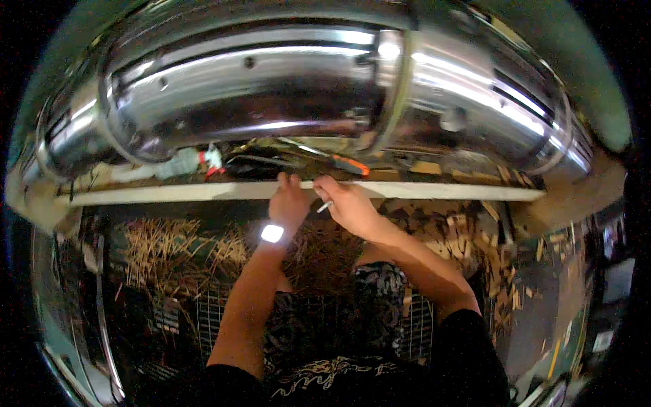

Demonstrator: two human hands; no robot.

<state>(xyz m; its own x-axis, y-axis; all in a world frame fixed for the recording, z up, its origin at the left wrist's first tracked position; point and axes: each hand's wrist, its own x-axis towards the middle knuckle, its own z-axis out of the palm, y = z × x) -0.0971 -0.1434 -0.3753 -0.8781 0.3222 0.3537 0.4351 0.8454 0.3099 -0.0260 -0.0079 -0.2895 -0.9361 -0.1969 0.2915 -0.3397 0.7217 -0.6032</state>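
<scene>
My left hand [289,205], with a lit watch [272,234] on its wrist, reaches up to a long pale rail [434,190]. Its fingertips touch the rail and are slightly apart; nothing shows in them. Just beside it, my right hand [347,207] is closed, its fingertips against the same rail. A short, thin white stick [325,207], cigarette-like, pokes out of its palm side. Beyond the rail lies a screwdriver [350,165] with an orange and black handle. What my right fingertips press on is too small to make out.
A big shiny metal cylinder [251,88] with holes and slots spans the far side, close above the rail. A grey cloth-like bundle [180,165] with a red part lies beneath it at left. Straw-like strips [169,254] and brown scraps [468,237] litter the area below the rail.
</scene>
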